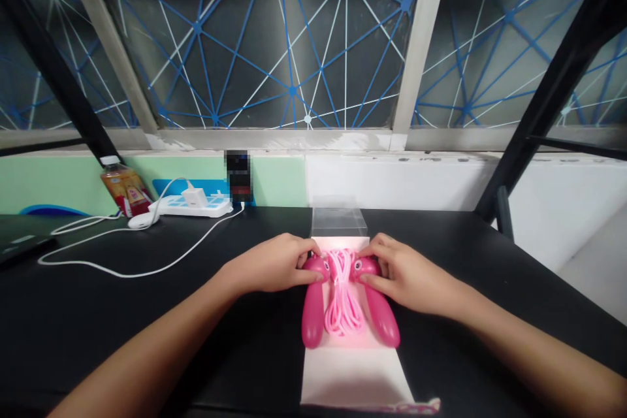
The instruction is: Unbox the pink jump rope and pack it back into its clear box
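A pink jump rope lies on a light card (353, 372), its bundled cord (344, 313) between two dark pink handles. The left handle (312, 320) and the right handle (383, 317) each have a rounded upper end with an eye-like mark. My left hand (279, 264) pinches the upper end of the left handle, thumb below and fingers above. My right hand (399, 271) does the same at the upper end of the right handle. Just beyond the card is a clear plastic box (339, 222).
On the black table (235, 353), a white power strip (196, 207) with a plugged-in charger (194, 196) stands at the back left. White cable (147, 273) loops across the left side. A drink bottle (126, 189) leans by the wall, and a dark flat device (22, 248) sits at far left.
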A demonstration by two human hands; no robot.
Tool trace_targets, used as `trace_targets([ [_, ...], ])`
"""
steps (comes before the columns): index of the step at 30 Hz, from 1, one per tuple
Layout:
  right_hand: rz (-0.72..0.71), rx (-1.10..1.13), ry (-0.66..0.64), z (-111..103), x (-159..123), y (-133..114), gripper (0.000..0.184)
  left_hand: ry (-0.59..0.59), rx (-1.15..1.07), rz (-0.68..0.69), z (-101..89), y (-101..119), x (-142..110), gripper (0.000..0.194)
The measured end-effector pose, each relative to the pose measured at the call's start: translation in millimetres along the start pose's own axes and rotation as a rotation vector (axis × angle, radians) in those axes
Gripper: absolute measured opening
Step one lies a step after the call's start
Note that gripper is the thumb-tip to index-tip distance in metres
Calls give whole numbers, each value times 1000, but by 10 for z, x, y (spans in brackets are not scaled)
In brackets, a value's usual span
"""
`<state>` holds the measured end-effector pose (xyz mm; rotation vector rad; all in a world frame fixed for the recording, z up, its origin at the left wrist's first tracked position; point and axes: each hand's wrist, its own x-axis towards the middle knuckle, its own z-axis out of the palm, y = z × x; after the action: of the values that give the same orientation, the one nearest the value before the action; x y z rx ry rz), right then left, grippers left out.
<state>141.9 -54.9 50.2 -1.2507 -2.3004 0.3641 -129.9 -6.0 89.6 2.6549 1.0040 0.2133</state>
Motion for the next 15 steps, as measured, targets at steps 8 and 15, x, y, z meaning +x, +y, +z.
trace_targets([
  [8,29,44,36,29,17,39,21,22,-50,-48,68,-69,32,28],
  [15,-11,-224,2,44,-3,-21,24,-7,-37,-55,65,-45,19,31],
])
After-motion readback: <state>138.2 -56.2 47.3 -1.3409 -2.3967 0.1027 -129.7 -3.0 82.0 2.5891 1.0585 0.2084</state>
